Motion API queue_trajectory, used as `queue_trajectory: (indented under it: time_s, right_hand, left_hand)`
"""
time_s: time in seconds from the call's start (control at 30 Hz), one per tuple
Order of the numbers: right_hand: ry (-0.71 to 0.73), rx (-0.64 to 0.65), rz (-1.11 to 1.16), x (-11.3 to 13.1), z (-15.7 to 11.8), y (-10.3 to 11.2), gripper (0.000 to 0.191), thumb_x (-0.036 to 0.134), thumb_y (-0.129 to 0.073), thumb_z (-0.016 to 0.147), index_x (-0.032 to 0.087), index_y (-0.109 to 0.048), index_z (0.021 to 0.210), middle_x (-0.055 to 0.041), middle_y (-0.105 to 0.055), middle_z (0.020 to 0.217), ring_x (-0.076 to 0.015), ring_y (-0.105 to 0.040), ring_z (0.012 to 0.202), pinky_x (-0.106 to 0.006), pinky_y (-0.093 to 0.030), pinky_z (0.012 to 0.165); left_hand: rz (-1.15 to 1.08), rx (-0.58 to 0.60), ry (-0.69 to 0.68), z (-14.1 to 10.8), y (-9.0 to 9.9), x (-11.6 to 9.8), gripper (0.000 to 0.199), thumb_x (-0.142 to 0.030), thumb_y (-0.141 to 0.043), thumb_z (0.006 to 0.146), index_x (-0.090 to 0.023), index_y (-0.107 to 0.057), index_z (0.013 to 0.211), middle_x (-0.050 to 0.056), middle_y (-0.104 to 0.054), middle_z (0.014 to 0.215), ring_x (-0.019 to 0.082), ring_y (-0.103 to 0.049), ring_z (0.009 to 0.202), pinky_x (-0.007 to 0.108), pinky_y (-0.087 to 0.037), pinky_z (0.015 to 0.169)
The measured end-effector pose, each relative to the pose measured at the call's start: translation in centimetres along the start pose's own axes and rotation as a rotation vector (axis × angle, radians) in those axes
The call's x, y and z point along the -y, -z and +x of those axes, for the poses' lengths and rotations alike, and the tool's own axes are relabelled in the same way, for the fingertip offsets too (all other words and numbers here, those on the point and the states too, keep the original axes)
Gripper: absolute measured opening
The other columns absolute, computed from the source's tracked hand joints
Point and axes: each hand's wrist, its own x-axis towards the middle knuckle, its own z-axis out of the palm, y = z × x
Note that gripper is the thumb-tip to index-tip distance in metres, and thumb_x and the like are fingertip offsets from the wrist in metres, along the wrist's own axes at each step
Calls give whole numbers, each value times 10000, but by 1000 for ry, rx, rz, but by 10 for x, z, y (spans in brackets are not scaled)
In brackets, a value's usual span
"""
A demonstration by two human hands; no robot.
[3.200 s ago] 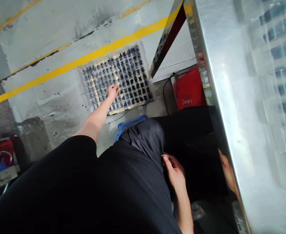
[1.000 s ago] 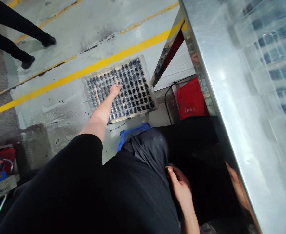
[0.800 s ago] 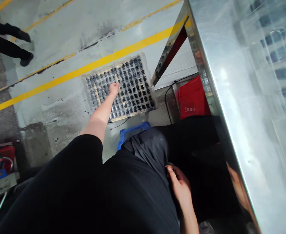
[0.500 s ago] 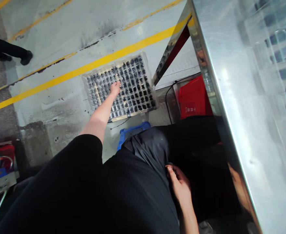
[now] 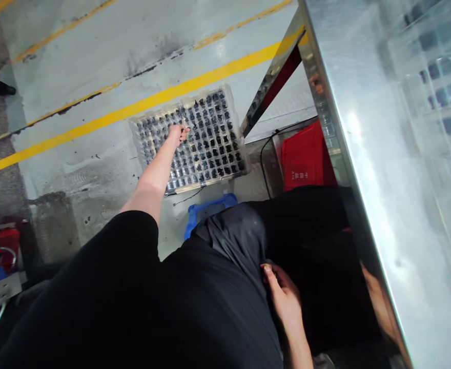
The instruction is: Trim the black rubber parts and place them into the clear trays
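My left hand (image 5: 177,134) reaches out over a clear plastic tray (image 5: 233,100) with rows of pockets, low down beyond my knees. Small black parts (image 5: 214,152) sit in many of the pockets. The fingertips of that hand are drawn together in a pinch above the middle of the tray; what they hold, if anything, is too small to name. Near my thigh, my right hand (image 5: 287,297) rests against the dark trousers (image 5: 233,230) with its fingers curled and thumb pressed in. Its palm is hidden, so any thing inside does not show.
To the right runs a shiny metal table (image 5: 367,154) with clear trays (image 5: 446,92) on it. Below it stands a red bin (image 5: 306,156) beside a black cable (image 5: 263,154). A blue stool-like frame (image 5: 195,212) is by my knee. Another person's foot (image 5: 6,89) shows far left.
My left hand has shifted slightly left over the tray, its fingers turning a little. My right hand stays by the thigh. The other person's legs have moved left, mostly out of view.
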Motion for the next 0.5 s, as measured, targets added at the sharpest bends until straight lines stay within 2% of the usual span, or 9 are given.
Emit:
queue_trajectory:
  time_s: [0.13,0.3,0.5]
  right_hand:
    - [-17,9,-1,2,-2,3,906,1041,-709,675,229,-882,1038,-168,-852,1175,-425,-762,1217,-561,-572,1181]
    - [-29,17,-4,4,-5,4,910,1054,-706,675,230,-882,1019,-162,-852,1170,-423,-760,1211,-556,-568,1184]
    - [-36,21,-11,3,-5,5,906,1041,-706,694,223,-884,1039,-166,-851,1177,-433,-760,1225,-573,-562,1186]
  left_hand:
    - [105,-4,-24,6,-7,-4,141,-157,-678,1100,-228,-584,1023,-10,-621,635,69,-281,403,208,-190,478]
    - [215,3,-61,20,-14,-6,80,-255,-623,1165,-227,-601,1094,-1,-629,668,81,-310,418,214,-281,538]
    - [240,15,-85,43,-16,-6,250,-412,-789,1084,-227,-623,1108,51,-639,699,145,-462,473,293,-419,568]
